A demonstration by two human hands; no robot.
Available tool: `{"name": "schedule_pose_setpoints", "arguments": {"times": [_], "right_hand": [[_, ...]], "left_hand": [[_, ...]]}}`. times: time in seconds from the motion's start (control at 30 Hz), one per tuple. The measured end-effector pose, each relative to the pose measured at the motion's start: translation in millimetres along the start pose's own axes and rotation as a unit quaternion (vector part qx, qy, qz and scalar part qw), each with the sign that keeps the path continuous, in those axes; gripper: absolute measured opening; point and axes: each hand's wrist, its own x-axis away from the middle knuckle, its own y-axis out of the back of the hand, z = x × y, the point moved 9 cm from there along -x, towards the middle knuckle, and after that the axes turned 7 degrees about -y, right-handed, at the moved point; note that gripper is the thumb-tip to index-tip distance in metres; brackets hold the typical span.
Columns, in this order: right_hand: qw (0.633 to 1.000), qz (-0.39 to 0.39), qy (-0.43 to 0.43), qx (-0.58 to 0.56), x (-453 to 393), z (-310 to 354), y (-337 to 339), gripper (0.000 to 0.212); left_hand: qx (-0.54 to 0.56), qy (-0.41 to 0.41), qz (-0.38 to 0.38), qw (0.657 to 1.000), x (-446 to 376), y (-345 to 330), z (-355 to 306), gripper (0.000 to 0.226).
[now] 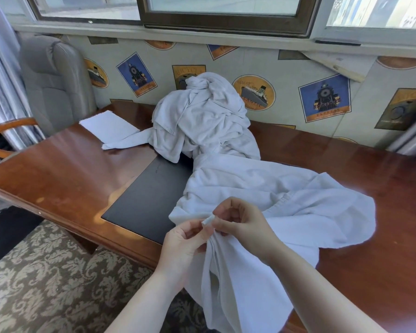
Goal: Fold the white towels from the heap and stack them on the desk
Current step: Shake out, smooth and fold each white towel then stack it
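Observation:
A heap of white towels (202, 116) is piled at the back of the wooden desk (65, 169), against the wall. One large white towel (286, 195) trails from the heap across the desk and hangs over the front edge. My left hand (185, 243) and my right hand (240, 222) meet at the desk's front edge, and both pinch one corner of this towel between thumb and fingers. A folded white towel (108, 127) lies flat at the back left of the desk.
A black desk pad (149, 195) is set into the desk top, partly under the towels. A grey padded chair (55, 82) stands at the left end. Patterned carpet (46, 284) covers the floor in front. A window runs above the papered wall.

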Motion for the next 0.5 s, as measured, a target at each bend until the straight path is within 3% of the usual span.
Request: {"name": "schedule_pose_setpoints", "arguments": {"times": [0.2,0.3,0.4,0.5], "right_hand": [[0.996,-0.028,-0.025,-0.087,-5,-16,12,0.013],[0.989,-0.033,-0.028,-0.143,-4,-23,13,0.008],[0.979,-0.034,-0.039,-0.197,-2,-29,14,0.01],[0.963,-0.031,-0.039,-0.264,-1,-31,19,0.014]], "left_hand": [[-0.02,-0.008,0.088,0.996,-2,-10,-3,0.026],[-0.145,-0.057,0.111,0.982,-15,-13,-24,0.022],[-0.347,-0.143,0.118,0.919,-37,-24,-55,0.019],[-0.414,-0.154,0.261,0.858,-47,-55,-62,0.036]]}}
